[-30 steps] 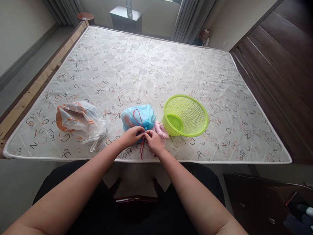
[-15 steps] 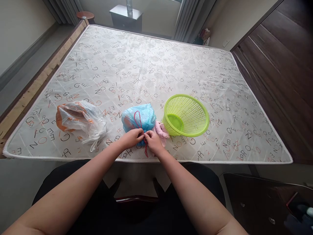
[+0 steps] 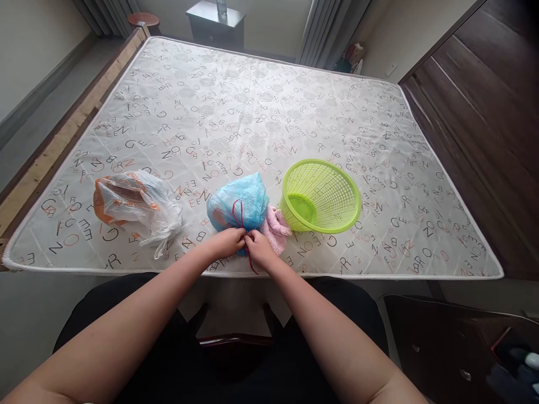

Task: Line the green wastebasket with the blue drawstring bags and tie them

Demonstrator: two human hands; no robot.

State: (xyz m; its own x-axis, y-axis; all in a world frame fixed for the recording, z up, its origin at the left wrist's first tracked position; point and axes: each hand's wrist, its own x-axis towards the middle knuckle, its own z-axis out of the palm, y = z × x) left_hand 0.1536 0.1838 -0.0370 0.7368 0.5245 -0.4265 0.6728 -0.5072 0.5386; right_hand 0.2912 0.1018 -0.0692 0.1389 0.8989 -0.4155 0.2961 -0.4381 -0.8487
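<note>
A filled blue plastic bag [image 3: 238,202] lies near the mattress's front edge, its gathered neck toward me. Red string [image 3: 236,209] loops over the bag, and a tail of it hangs below my fingers. My left hand [image 3: 229,242] and my right hand [image 3: 259,247] meet at the neck, fingertips pinched together on the string. The exact grip and any knot are hidden by the fingers. Just right of the bag, a pink cloth [image 3: 277,227] lies crumpled, close to my right hand.
A lime-green plastic basket [image 3: 357,207] leans on its side to the right of the cloth. To the left is a tied white and orange plastic bag [image 3: 138,205]. All lie on the letter-printed mattress [image 3: 252,112]. A wooden rail [image 3: 54,146] runs along its left side.
Both hands have drawn slightly toward me and stay pinched together. The blue bag has shifted a little, and more of the pink cloth shows beside my right hand.
</note>
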